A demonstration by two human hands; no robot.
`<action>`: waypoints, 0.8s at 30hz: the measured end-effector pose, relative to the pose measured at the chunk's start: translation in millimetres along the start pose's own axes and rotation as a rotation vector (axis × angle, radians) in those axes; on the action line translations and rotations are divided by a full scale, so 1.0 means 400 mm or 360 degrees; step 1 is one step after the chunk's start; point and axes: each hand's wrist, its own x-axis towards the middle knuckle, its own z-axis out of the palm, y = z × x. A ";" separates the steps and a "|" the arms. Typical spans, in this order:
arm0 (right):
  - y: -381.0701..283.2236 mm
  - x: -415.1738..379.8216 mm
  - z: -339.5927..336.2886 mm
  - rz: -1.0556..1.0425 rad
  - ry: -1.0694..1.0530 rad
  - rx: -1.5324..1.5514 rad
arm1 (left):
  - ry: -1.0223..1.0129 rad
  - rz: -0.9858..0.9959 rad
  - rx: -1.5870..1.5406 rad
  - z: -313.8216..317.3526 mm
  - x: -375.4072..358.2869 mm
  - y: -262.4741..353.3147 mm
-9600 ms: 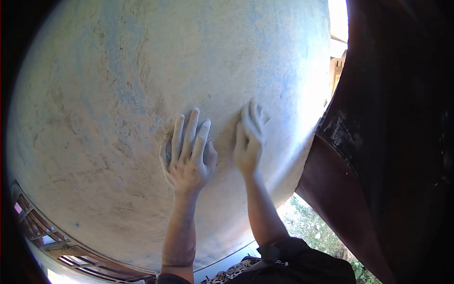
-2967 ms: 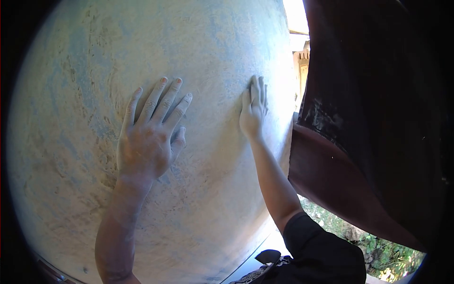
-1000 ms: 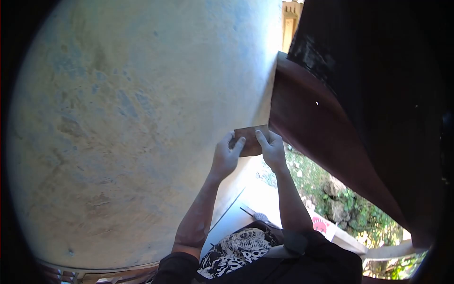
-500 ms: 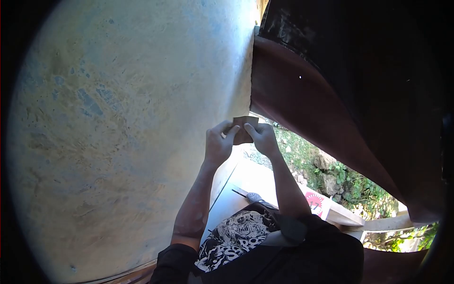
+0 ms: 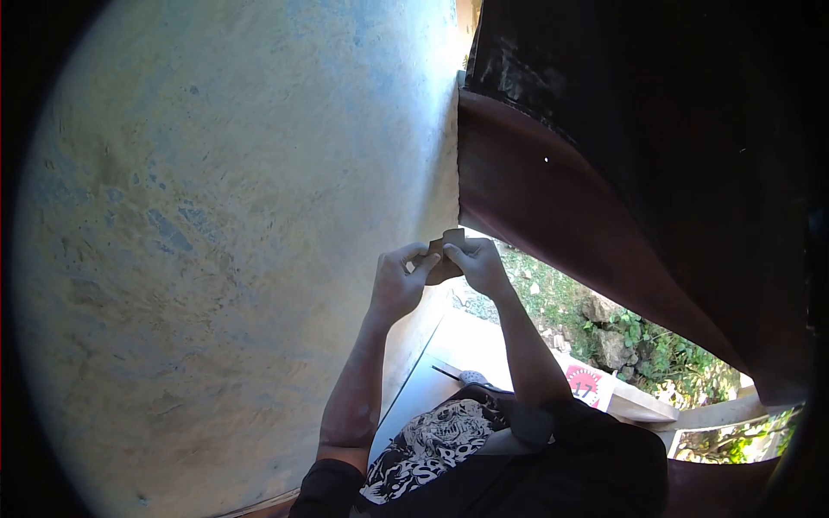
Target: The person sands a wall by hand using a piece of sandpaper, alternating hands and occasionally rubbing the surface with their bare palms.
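Note:
Both hands hold a small brown piece of sandpaper (image 5: 442, 271), as it appears, out in front of my body. My left hand (image 5: 402, 276) pinches its left side between thumb and fingers. On the other side, my right hand (image 5: 477, 264) grips it with the thumb pressed on its near face. The sheet is bent, and a lighter flap stands up near my right thumb. My fingertips behind it are hidden. Close to my left arm rises a patchy, pale wall (image 5: 224, 285).
A dark maroon sheet (image 5: 544, 190) hangs at the right. Below lies a white ledge (image 5: 466, 332), with a red-and-white card (image 5: 583, 386) marked 17 beside it. Stones and plants (image 5: 617, 337) show outside. A dark slim object (image 5: 446, 373) lies by my foot.
The sandpaper was spread flatter and is now bent, with a flap raised on the right. My hands sit slightly lower in view, and the whole view has shifted a little.

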 end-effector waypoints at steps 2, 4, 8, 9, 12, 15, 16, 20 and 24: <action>0.011 0.001 0.011 0.0032 -0.0001 -0.0023 | 0.0112 -0.0011 -0.0113 0.001 0.003 -0.028; 0.022 0.000 0.030 0.0106 -0.0040 0.0479 | 0.0230 -0.0043 -0.0227 -0.016 0.012 -0.026; -0.001 -0.002 0.090 0.0109 -0.0201 0.0862 | 0.0072 -0.0092 -0.0088 -0.044 0.016 -0.030; -0.013 0.008 0.101 0.0107 -0.0213 0.0869 | 0.0175 -0.0014 0.0128 -0.049 0.016 -0.029; 0.030 0.088 0.123 0.0096 0.0106 0.0834 | 0.0364 0.0185 0.0602 -0.077 0.009 -0.016; -0.003 0.185 0.114 0.0200 0.0511 0.0596 | 0.0419 0.0329 0.1126 -0.116 -0.023 0.048; -0.006 0.210 0.124 0.0185 0.0502 0.0609 | 0.0402 0.0355 0.1393 -0.131 -0.031 0.074; -0.058 0.276 0.242 -0.0562 0.0404 0.0845 | 0.0706 0.0423 0.1739 -0.188 -0.044 0.147; -0.140 0.219 0.392 -0.1040 0.0259 -0.0002 | 0.1028 0.0188 0.1916 -0.216 -0.035 0.138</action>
